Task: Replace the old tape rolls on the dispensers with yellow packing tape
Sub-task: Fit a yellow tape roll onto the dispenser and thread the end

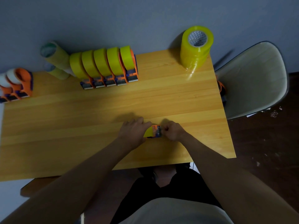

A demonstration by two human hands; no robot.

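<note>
At the far left edge of the wooden table (64, 126) stand two orange dispensers (17, 85) carrying pale, whitish rolls, partly cut off by the picture's border. Just to their right, near the back edge, lie two long pale yellow-green tubes of stacked tape (55, 59), blurred, one above the other. Touching them on the right is a row of five dispensers loaded with yellow tape (103, 65), standing upright side by side with their metal cutter ends facing the person. Nearer the front edge, right of centre, the left hand (131, 132) rests over a dispenser with a yellow roll (152, 132), its fingers curled round the roll's left side. The right hand (172, 131) is clenched against the dispenser's right end, at the shiny cutter part, fingers pinched together there; what exactly they pinch is too small to tell. At the back right corner a tall stack of yellow tape rolls (196, 49) stands upright in clear wrap. Beyond the table's right edge is a pale chair (252, 78), with another orange dispenser (222, 89) partly hidden between chair and table.
</note>
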